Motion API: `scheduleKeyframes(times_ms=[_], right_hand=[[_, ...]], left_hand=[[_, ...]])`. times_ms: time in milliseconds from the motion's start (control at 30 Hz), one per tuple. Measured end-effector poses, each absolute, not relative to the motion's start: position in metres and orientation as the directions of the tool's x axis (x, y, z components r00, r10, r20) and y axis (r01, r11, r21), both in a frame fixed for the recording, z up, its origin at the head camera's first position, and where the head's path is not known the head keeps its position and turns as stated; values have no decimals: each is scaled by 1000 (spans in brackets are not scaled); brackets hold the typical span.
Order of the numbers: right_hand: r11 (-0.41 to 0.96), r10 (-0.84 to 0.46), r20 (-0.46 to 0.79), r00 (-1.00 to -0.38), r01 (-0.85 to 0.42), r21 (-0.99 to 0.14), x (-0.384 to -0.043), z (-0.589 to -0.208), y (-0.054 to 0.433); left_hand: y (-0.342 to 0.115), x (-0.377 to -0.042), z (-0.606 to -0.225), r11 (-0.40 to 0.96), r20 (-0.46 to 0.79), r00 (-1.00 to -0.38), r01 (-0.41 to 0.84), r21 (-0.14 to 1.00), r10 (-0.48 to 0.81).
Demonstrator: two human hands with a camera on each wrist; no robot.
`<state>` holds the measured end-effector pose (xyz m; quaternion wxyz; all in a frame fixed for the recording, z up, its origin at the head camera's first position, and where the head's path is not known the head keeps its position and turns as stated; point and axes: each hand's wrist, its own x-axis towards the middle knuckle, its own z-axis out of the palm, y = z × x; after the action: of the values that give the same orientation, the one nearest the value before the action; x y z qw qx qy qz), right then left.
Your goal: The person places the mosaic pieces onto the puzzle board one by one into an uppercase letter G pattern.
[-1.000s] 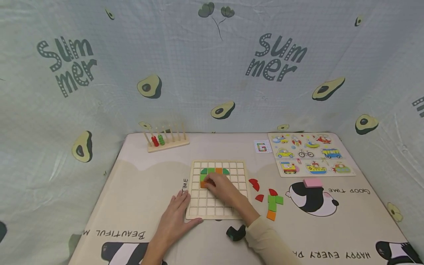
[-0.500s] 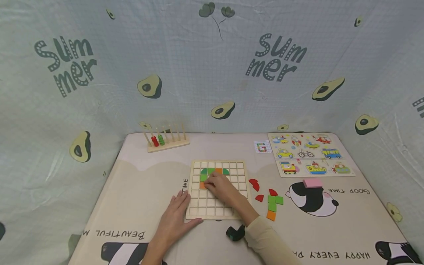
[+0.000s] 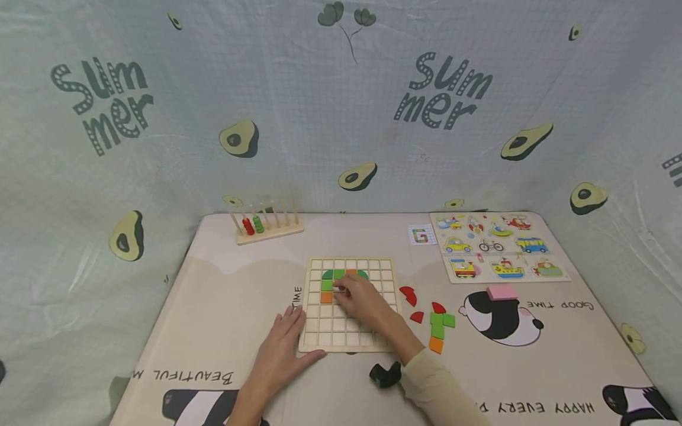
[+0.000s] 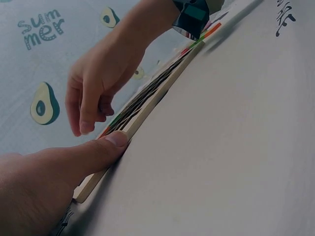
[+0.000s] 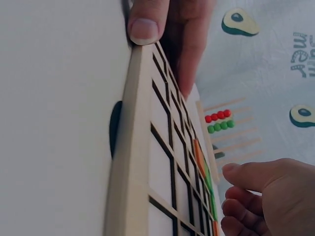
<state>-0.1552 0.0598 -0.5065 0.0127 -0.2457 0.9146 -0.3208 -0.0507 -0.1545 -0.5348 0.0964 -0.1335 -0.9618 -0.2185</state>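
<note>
A wooden grid board (image 3: 338, 340) lies on the table. My left hand (image 3: 285, 349) rests at its near left corner, fingers straight; in the left wrist view the thumb (image 4: 115, 139) presses on its edge. Above the grid is my right hand (image 3: 364, 302), fingers loosely bent and thumb apart, with nothing between them in the right wrist view. Just left of its fingertips, an orange square tile (image 3: 327, 297) sits in a cell below a green square tile (image 3: 327, 285). Dark green rounded tiles, another green square (image 3: 339, 274) and an orange one (image 3: 351, 273) form the row above.
Right of the board lie red quarter-round tiles (image 3: 408, 296), green squares (image 3: 437, 332) and an orange square (image 3: 436, 345). Farther back are a pattern card (image 3: 422, 235), a vehicle puzzle board (image 3: 501, 275), a pink block (image 3: 502, 293) and a peg rack (image 3: 270, 236) with red and green beads.
My right hand has let go of the orange tile and drawn slightly right, its thumb and finger now apart. The left hand has stayed in place.
</note>
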Motion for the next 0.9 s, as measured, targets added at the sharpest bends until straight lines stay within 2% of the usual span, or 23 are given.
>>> scheduleKeyframes(times_ms=[900], right_hand=[[723,-290,162,-943,-327,-609,-134,-488,135]], left_hand=[[-154,-51,-533,870,202,-958,272,411,204]])
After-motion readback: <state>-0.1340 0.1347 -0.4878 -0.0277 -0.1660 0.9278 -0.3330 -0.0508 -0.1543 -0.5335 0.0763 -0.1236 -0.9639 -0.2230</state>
